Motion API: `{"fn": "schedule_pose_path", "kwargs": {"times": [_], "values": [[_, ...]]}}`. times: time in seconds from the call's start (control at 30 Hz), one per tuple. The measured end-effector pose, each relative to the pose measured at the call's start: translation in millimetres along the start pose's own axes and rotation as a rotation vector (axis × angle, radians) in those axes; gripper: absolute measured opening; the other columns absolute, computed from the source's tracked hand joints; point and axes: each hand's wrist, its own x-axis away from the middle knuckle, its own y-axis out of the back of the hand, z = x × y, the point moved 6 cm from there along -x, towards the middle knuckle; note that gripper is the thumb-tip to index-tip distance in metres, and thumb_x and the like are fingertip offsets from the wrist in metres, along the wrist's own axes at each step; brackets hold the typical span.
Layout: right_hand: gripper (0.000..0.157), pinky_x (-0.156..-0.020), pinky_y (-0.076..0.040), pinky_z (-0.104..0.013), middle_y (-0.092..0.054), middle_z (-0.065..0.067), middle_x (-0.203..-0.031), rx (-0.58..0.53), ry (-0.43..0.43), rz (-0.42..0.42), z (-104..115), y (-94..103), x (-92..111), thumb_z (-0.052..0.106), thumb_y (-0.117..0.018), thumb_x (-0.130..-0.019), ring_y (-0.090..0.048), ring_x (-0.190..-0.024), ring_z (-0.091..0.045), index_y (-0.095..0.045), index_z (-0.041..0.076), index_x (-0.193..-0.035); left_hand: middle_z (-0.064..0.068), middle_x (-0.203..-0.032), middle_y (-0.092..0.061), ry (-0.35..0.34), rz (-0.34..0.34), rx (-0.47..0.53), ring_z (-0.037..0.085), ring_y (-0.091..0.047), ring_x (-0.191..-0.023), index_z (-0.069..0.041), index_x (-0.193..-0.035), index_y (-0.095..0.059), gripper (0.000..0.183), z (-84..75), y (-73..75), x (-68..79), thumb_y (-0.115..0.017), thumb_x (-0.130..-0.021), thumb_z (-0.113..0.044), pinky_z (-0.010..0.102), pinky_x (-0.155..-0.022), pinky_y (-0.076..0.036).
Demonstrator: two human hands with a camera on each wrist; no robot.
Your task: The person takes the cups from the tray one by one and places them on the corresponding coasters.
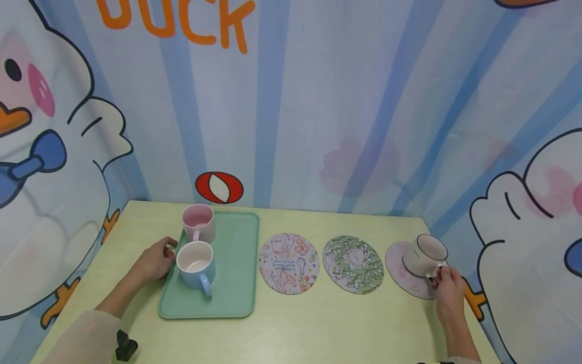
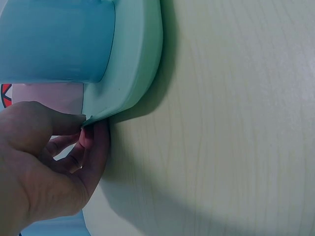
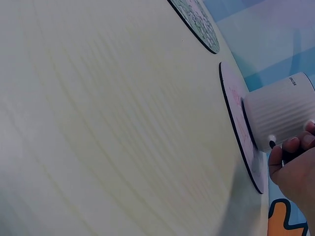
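White mug, on rightmost coaster; handle, pointing near-right, gripped by right hand, the nearer one. Left hand, well apart leftward, pinches left rim of green tray.

Orange "DUCK" (tops cropped) on the backdrop, unclear lettering on white mug and leftmost coaster

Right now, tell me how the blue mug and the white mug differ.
The blue mug is blue outside with a pale rim; the white mug is white and dark-rimmed.
The blue mug stands on the green tray; the white mug is on or just above the pink round coaster.
The right hand grips the white mug; no hand holds the blue mug.
Both have handles and pale insides.
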Motion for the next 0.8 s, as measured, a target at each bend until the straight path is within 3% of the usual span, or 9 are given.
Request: {"fn": "schedule_pose_path", "kwargs": {"times": [0.2, 0.8], "values": [[0.036, -0.076, -0.037, -0.028, -0.038, -0.002, -0.088, -0.001, 0.035, -0.007, 1.6, -1.3, 2.4, 0.027, -0.030, -0.117, -0.038, -0.085, -0.019, -0.044, -0.006, -0.111, 0.016, -0.096, -0.061, -0.015, -0.009, -0.008, 0.027, -0.060, -0.083, 0.009, -0.130, -0.052, 0.035, -0.9, 0.2, 0.4, -0.054, -0.098, -0.004, 0.035, -0.068, -0.047], [0.037, -0.075, -0.036, -0.027, -0.040, -0.002, -0.088, 0.006, 0.029, 0.002, -1.2, -0.6, 3.2, 0.028, -0.030, -0.117, -0.038, -0.085, -0.019, -0.045, -0.006, -0.114, 0.016, -0.096, -0.059, -0.003, -0.002, -0.003, 0.027, -0.060, -0.082, 0.010, -0.131, -0.051, 0.035, -2.0, 0.3, 1.2, -0.054, -0.099, -0.004, 0.035, -0.067, -0.048]]}}
